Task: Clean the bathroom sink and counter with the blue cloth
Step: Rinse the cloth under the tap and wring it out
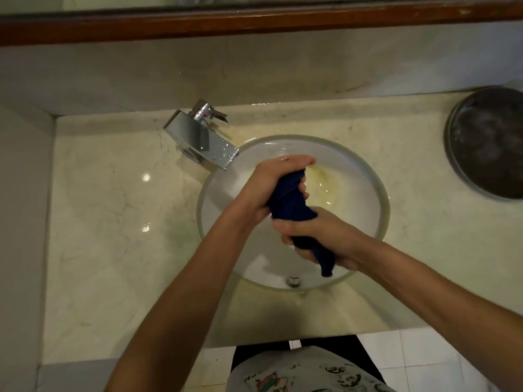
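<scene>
Two hands [271, 188] [317, 236] wring cloth [291, 205] over sink [365, 176]; faucet [202, 137] beside.

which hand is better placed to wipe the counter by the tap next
Left, probably. The left hand grips the twisted dark blue cloth nearest the square chrome tap; the right hand holds the lower end, farther away.

Dim rm; beige marble wall [254, 72] w/ wood ledge [254, 22]; white tile floor [424, 355].
</scene>
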Tool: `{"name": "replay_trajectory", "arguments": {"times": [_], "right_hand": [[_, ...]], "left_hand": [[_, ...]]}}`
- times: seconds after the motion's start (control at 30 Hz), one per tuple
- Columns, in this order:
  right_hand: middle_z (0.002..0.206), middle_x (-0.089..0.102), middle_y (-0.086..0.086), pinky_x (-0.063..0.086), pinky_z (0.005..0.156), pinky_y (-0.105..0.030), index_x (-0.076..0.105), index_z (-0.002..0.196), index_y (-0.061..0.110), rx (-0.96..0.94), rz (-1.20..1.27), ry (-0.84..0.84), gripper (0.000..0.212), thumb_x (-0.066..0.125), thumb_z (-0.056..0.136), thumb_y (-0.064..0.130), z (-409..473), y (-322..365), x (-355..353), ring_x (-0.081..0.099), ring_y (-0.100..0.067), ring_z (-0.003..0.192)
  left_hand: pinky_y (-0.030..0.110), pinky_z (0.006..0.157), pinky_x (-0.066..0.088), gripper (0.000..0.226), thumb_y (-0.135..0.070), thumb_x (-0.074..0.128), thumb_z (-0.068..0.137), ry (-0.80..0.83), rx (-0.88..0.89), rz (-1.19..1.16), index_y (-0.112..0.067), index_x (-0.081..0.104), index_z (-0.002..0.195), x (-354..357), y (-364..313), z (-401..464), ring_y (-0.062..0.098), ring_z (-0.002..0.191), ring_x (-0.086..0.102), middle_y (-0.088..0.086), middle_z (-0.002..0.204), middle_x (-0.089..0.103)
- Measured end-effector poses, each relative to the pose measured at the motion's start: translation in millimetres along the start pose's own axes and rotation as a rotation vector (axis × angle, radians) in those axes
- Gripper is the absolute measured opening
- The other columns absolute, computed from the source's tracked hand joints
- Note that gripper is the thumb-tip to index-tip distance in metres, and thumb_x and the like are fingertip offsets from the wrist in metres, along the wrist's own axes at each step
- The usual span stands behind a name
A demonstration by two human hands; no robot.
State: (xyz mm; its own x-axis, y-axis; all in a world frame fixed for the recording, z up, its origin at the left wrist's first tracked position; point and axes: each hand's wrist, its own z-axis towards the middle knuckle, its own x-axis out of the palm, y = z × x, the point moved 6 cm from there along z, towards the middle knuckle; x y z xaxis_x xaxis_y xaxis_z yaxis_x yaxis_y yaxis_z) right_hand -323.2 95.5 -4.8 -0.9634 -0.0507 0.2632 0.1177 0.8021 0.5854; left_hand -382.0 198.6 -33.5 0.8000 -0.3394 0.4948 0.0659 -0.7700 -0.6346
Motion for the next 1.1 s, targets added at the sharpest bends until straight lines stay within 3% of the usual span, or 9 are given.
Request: {"name": "replay_trajectory", "arguments": {"times": [0.13, 0.2, 0.27, 0.37, 0.57, 0.73, 0.9, 1.0, 1.1], "right_hand": [[0.065, 0.064, -0.001, 0.051, 0.061, -0.028, 0.062, 0.081, 0.011, -0.035, -0.246, -0.391, 0.020, 0.080, 0.082, 0.018, 67, -14, -29, 0.060, -0.012, 0.055], [0.069, 0.068, -0.003, 0.053, 0.066, -0.033, 0.062, 0.083, 0.011, -0.023, -0.303, -0.477, 0.015, 0.077, 0.080, 0.015, 97, -32, -37, 0.065, -0.017, 0.061], [0.076, 0.069, -0.005, 0.050, 0.061, -0.030, 0.061, 0.089, 0.010, -0.002, -0.352, -0.553, 0.021, 0.076, 0.080, 0.020, 117, -49, -38, 0.067, -0.021, 0.068], [0.082, 0.063, -0.003, 0.046, 0.061, -0.029, 0.058, 0.097, 0.009, 0.065, -0.425, -0.635, 0.027, 0.071, 0.087, 0.031, 133, -67, -33, 0.063, -0.021, 0.073], [0.099, 0.070, -0.009, 0.054, 0.070, -0.037, 0.064, 0.111, 0.011, 0.080, -0.560, -0.656, 0.033, 0.065, 0.088, 0.035, 143, -77, -32, 0.069, -0.030, 0.089], [0.091, 0.066, -0.004, 0.050, 0.065, -0.034, 0.062, 0.112, 0.013, 0.070, -0.633, -0.665, 0.034, 0.063, 0.087, 0.036, 142, -73, -30, 0.065, -0.027, 0.081], [0.098, 0.069, -0.009, 0.059, 0.071, -0.041, 0.055, 0.118, 0.010, -0.079, -0.615, -0.940, 0.043, 0.068, 0.080, 0.023, 113, -43, -63, 0.068, -0.030, 0.086], [0.102, 0.069, -0.007, 0.051, 0.069, -0.033, 0.056, 0.124, 0.010, -0.170, -0.537, -0.984, 0.049, 0.072, 0.079, 0.023, 92, -28, -82, 0.064, -0.026, 0.085], [0.100, 0.068, 0.000, 0.052, 0.067, -0.032, 0.054, 0.129, 0.015, -0.292, -0.565, -0.946, 0.056, 0.074, 0.078, 0.026, 69, -18, -87, 0.063, -0.021, 0.082]], "left_hand": [[0.021, 0.049, 0.050, 0.017, -0.003, 0.072, 0.086, -0.313, 0.058, 0.379, 0.011, 0.073, 0.094, -31, 9, 43, 0.011, 0.047, 0.060, 0.014, 0.067, 0.064], [0.019, 0.049, 0.046, 0.013, -0.003, 0.066, 0.084, -0.389, 0.062, 0.605, 0.007, 0.071, 0.077, -41, 19, 61, 0.006, 0.043, 0.058, 0.008, 0.061, 0.063], [0.025, 0.056, 0.045, 0.014, -0.013, 0.062, 0.079, -0.479, 0.000, 0.814, -0.005, 0.065, 0.068, -54, 37, 75, 0.016, 0.054, 0.062, 0.002, 0.060, 0.064], [0.029, 0.063, 0.045, 0.029, -0.030, 0.061, 0.074, -0.568, -0.110, 0.938, -0.006, 0.067, 0.088, -74, 63, 88, 0.029, 0.076, 0.066, 0.006, 0.086, 0.070], [0.031, 0.064, 0.043, 0.020, -0.020, 0.062, 0.083, -0.640, -0.099, 0.990, -0.008, 0.069, 0.098, -82, 72, 88, 0.031, 0.080, 0.065, 0.010, 0.097, 0.070], [0.033, 0.070, 0.047, 0.023, -0.022, 0.061, 0.085, -0.633, -0.086, 0.976, -0.009, 0.067, 0.104, -78, 66, 79, 0.034, 0.094, 0.068, 0.011, 0.105, 0.070], [0.042, 0.105, 0.045, 0.064, -0.045, 0.066, 0.093, -0.690, 0.153, 0.914, -0.011, 0.046, 0.143, -85, 22, 67, 0.029, 0.130, 0.050, 0.012, 0.145, 0.047], [0.034, 0.107, 0.044, 0.059, -0.057, 0.063, 0.093, -0.631, 0.153, 0.609, -0.013, 0.061, 0.132, -88, 30, 55, 0.021, 0.124, 0.055, 0.005, 0.136, 0.055], [0.022, 0.090, 0.051, 0.045, -0.049, 0.067, 0.094, -0.456, 0.213, 0.483, -0.012, 0.070, 0.120, -68, 34, 49, 0.012, 0.105, 0.067, -0.001, 0.114, 0.072]]}}
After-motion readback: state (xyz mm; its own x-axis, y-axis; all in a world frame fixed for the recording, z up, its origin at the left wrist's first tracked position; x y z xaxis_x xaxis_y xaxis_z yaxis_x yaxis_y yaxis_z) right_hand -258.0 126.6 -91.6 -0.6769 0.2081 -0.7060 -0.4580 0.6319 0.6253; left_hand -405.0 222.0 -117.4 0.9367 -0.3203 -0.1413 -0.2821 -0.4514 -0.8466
